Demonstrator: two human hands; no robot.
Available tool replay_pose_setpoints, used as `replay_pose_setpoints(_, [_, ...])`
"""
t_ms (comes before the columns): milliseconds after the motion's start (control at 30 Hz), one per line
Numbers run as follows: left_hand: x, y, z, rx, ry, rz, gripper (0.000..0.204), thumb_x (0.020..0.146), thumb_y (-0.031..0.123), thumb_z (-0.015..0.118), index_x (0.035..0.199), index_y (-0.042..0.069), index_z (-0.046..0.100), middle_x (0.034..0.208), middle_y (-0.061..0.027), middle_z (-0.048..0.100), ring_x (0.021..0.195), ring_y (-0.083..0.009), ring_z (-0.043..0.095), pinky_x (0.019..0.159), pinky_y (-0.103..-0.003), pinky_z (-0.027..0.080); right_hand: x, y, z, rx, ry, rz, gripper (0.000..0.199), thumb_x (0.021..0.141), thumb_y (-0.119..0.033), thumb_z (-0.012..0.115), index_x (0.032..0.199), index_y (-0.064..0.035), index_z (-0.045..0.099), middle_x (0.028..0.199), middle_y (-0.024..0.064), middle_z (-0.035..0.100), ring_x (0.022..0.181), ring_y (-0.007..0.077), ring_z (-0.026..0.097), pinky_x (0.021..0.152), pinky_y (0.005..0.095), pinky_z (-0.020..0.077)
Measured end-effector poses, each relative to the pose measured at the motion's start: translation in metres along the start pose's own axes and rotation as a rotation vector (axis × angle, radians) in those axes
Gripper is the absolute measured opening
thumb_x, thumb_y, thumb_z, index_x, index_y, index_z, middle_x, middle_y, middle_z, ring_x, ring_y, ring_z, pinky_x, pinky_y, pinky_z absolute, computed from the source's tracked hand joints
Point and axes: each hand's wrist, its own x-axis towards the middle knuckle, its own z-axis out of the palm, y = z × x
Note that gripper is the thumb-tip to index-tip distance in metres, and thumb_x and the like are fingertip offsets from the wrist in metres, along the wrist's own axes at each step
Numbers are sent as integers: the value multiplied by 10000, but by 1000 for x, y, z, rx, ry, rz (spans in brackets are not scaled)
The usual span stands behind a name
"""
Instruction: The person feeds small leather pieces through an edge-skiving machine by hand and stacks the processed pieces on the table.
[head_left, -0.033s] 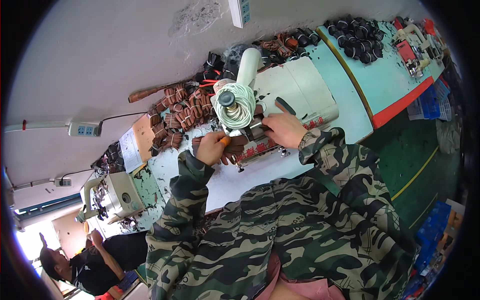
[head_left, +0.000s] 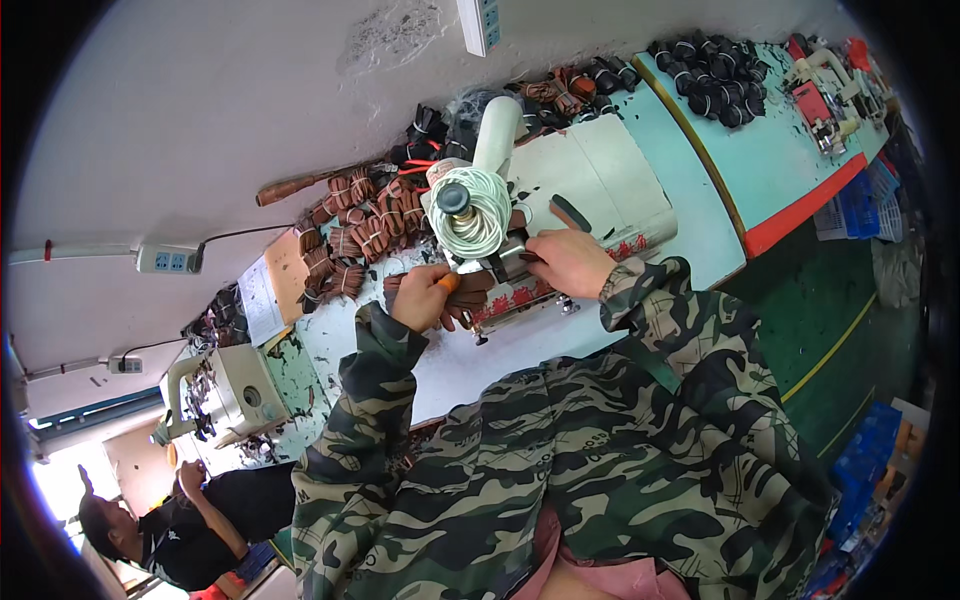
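My left hand [head_left: 422, 298], with an orange cover on one finger, is closed around several flat brown strips [head_left: 470, 292] at the left end of a cream machine [head_left: 590, 165]. Across from it, my right hand [head_left: 572, 262] bends over the machine's front edge. Its fingers are pinched together by the dark metal working part, and what they hold is hidden. A loose dark-and-brown strip [head_left: 570, 212] lies on the machine's top just beyond my right hand. A coil of white cord [head_left: 470, 215] hangs round a black-capped post above the working part.
Bundled brown strips [head_left: 375, 225] are heaped behind and left of the machine; black bundles [head_left: 710, 85] lie at the far right. A wooden-handled tool [head_left: 290, 190] rests by the wall. Another machine [head_left: 235, 390] stands left, near a co-worker [head_left: 170, 535]. Blue crates [head_left: 865, 460] stand low at right.
My right hand has shifted very slightly. The loose strip beyond it now shows more brown. My left hand stays in place. The co-worker's raised hand has moved a little.
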Motion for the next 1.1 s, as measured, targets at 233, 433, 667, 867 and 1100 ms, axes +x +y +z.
replay_pose_setpoints(233, [8,1,0,-236,-219,-74,243,940,132,414,1007,-47,565,738,-149,652,467,-172,615,356,-238,433,12,-16,10,-78,253,-162,216,791,-186,619,913,-11,585,929,145,545,906,315,539,785,431,441])
replay_pose_setpoints(433, [3,5,-3,9,-85,-61,236,932,108,414,1008,-54,567,704,-127,652,475,-159,621,359,-231,430,-2,-9,5,13,152,-40,211,768,-154,635,914,-15,571,920,139,550,890,313,540,778,421,445])
replay_pose_setpoints(667, [7,0,-4,-227,-266,-115,259,943,155,433,1064,-34,561,731,-123,654,526,-168,638,406,-225,460,5,-15,16,-93,256,-135,189,789,-139,610,908,-12,536,887,130,567,887,318,550,782,417,444])
replay_pose_setpoints(867, [8,-3,-4,-80,-103,-71,235,925,105,428,975,-58,590,653,-137,636,483,-186,627,369,-244,443,-5,2,4,22,129,-78,177,799,-137,599,905,-23,516,858,128,575,911,315,560,936,429,378])
replay_pose_setpoints(1100, [6,-5,-1,-351,-183,-66,239,938,97,403,1021,-69,553,759,-172,641,569,-233,659,439,-256,512,8,-8,12,-25,199,-150,216,806,-143,592,960,-2,538,874,155,567,877,340,574,781,436,449])
